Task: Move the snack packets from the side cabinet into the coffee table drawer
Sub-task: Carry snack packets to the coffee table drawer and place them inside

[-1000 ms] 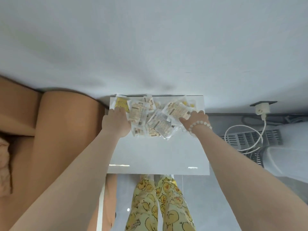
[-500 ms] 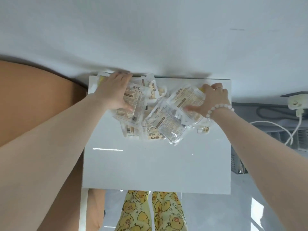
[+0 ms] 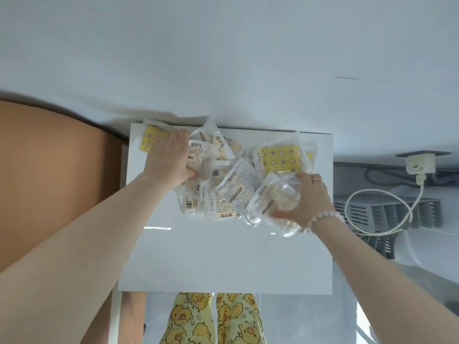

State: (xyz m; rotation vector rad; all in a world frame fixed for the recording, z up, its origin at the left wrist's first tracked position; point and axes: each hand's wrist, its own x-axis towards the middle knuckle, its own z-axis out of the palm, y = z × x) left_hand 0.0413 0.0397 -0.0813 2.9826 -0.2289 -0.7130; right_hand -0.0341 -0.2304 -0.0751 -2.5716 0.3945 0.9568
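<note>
The left hand (image 3: 171, 160) at ten o'clock and right hand (image 3: 308, 197) at three clutch crinkly clear-and-yellow snack packets (image 3: 238, 184) on the glossy white cabinet top (image 3: 223, 256); better bunch them inward before lifting.

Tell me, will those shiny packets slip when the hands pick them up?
Probably slippery: the clear wrappers on the packets look glossy. Likely floppy too; the one the right hand grips crinkles. They seem light, heaped loosely.
</note>
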